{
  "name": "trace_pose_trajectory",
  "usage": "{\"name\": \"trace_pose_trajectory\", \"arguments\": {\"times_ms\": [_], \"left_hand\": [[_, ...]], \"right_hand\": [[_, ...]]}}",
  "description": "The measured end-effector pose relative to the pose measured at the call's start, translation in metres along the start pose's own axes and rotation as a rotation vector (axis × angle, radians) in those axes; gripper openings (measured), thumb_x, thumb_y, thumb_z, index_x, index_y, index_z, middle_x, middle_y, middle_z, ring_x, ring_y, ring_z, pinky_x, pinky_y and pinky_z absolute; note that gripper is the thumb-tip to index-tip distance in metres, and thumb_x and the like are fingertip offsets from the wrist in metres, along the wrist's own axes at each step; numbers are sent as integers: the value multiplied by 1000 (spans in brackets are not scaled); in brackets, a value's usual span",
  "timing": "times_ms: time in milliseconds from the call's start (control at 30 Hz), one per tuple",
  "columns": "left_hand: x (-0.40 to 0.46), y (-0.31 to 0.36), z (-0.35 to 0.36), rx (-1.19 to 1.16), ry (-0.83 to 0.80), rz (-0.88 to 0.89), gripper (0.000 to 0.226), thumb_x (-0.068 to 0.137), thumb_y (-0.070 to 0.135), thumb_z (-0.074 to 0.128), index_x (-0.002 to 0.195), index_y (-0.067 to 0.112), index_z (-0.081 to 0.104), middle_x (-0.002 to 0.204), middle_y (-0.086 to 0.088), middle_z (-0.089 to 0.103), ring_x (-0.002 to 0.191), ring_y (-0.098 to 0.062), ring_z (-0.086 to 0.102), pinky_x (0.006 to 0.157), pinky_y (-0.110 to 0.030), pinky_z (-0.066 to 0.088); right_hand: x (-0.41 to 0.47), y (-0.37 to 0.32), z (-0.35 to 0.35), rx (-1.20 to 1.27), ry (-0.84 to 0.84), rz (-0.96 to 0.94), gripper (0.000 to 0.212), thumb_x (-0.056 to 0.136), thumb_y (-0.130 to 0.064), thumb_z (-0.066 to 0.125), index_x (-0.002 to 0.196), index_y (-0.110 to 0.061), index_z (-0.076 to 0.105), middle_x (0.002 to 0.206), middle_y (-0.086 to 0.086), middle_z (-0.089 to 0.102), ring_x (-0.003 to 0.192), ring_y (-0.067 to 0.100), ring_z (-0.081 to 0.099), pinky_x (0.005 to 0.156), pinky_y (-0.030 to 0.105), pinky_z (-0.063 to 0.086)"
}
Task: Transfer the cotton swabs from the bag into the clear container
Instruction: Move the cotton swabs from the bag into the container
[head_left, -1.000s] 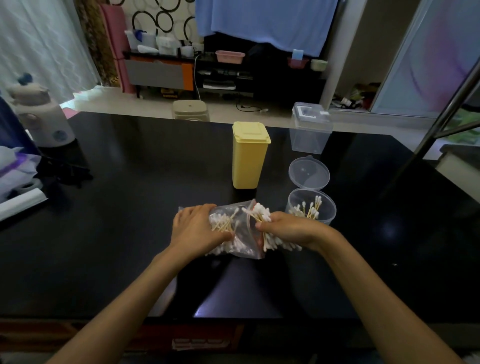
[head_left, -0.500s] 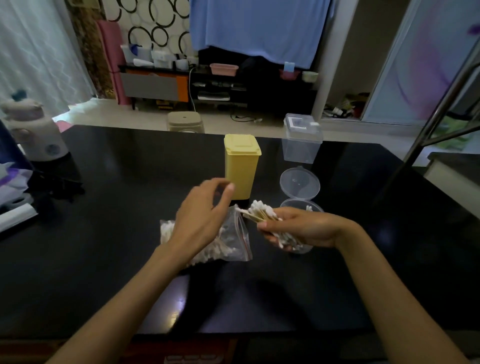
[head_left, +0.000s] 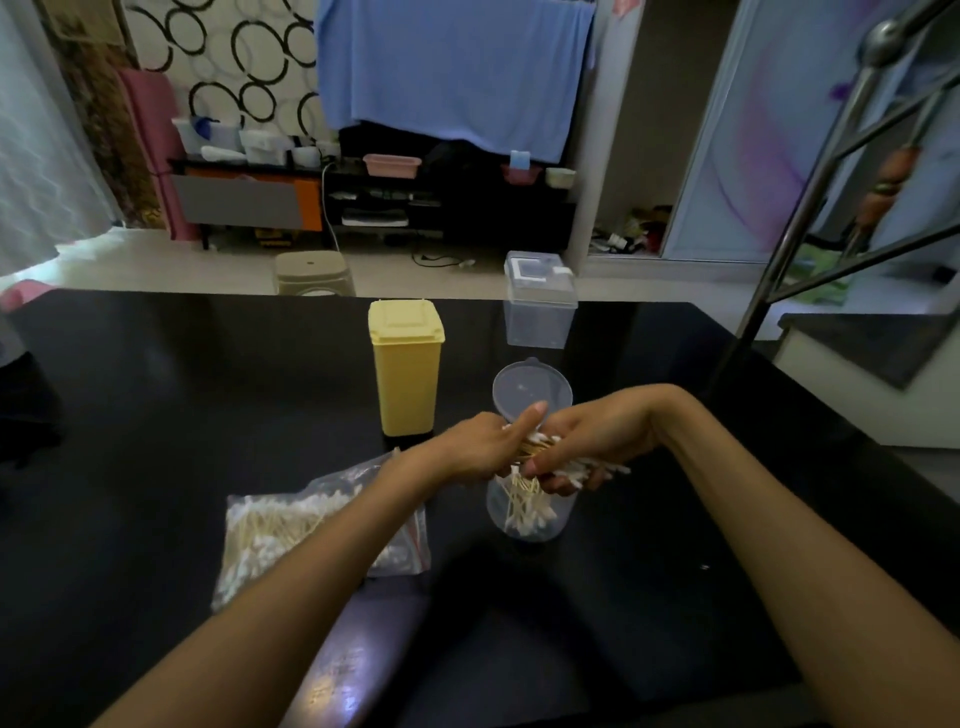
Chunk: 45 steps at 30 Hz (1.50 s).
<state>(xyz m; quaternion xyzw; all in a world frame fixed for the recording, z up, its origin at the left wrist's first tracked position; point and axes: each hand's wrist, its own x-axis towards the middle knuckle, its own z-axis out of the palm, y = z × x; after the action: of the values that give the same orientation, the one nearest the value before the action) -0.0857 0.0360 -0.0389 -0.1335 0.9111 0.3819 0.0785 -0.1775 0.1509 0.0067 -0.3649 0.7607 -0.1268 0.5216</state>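
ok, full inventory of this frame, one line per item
bag: 1, clear, still holds swabs, table front left
clear container: 1, round, partly filled with swabs, under the hands
lid: 1, clear, open behind the container
cotton swabs bundle: 1, white tips, over the container
yellow box: 1, lidded, table centre
square clear box: 1, far edge
table: 1, black
left hand: touches the bundle
right hand: grips the bundle

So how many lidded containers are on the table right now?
3: the yellow bin at centre, the square clear box at the far edge, the round clear container under the hands, lid open.
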Motion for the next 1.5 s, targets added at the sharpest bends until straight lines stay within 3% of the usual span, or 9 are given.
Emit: {"name": "trace_pose_trajectory", "arguments": {"times_ms": [133,267,367,567,767,900,1067,1233,1500], "left_hand": [[4,-2,4,-16,159,79,63,95,56,26,110,5,60,107,-17,64,98,-31,61,93,-44,47],[4,-3,4,-118,224,147,43,99,38,37,105,1,58,104,-21,63,97,-36,59,88,-48,47],[8,-4,6,-175,289,161,33,97,28,44,100,-1,59,102,-24,62,93,-38,59,82,-47,47],[15,1,9,-238,280,179,29,99,30,40,95,7,57,86,-13,59,71,-20,52,68,-34,40],[16,-1,12,-249,284,230,20,96,30,48,83,16,55,74,-2,58,65,-14,53,64,-30,41],[22,-3,11,-259,356,233,18,95,27,50,84,14,55,77,-3,59,70,-16,53,67,-32,41],[23,-1,14,-316,416,260,17,96,24,46,83,15,52,75,0,58,69,-14,53,66,-33,43],[23,2,15,-378,440,241,16,95,23,45,84,16,52,77,-4,60,73,-19,56,71,-43,48],[22,-2,2,-602,405,186,15,98,19,42,96,7,51,83,-5,56,69,-9,52,45,-6,38]], "right_hand": [[3,1,-14,12,-84,2,16,97,-25,45,90,-17,56,80,2,56,64,7,52,52,14,45],[6,2,-18,46,-136,-6,15,95,-25,49,91,-13,57,79,1,55,65,10,47,52,13,43],[11,1,-16,18,-23,14,12,90,-23,59,98,-13,57,85,3,57,69,10,53,55,14,46],[13,4,-18,-4,54,67,14,84,-10,64,93,-18,56,87,2,61,64,5,62,52,14,49],[21,13,-21,27,69,46,40,82,-7,64,118,-16,50,112,10,57,95,18,58,77,25,52],[21,13,-24,97,92,24,17,86,-6,59,99,-15,55,101,8,56,82,12,55,68,20,48],[21,16,-30,107,110,6,32,86,-14,62,117,-12,55,109,10,53,89,15,53,72,21,46],[12,12,-32,116,132,-17,23,85,-19,64,106,-11,59,90,4,57,74,8,54,54,12,45],[-8,27,-31,506,26,-161,21,82,-19,56,102,-11,55,70,-3,57,47,3,37,39,8,30]]}}
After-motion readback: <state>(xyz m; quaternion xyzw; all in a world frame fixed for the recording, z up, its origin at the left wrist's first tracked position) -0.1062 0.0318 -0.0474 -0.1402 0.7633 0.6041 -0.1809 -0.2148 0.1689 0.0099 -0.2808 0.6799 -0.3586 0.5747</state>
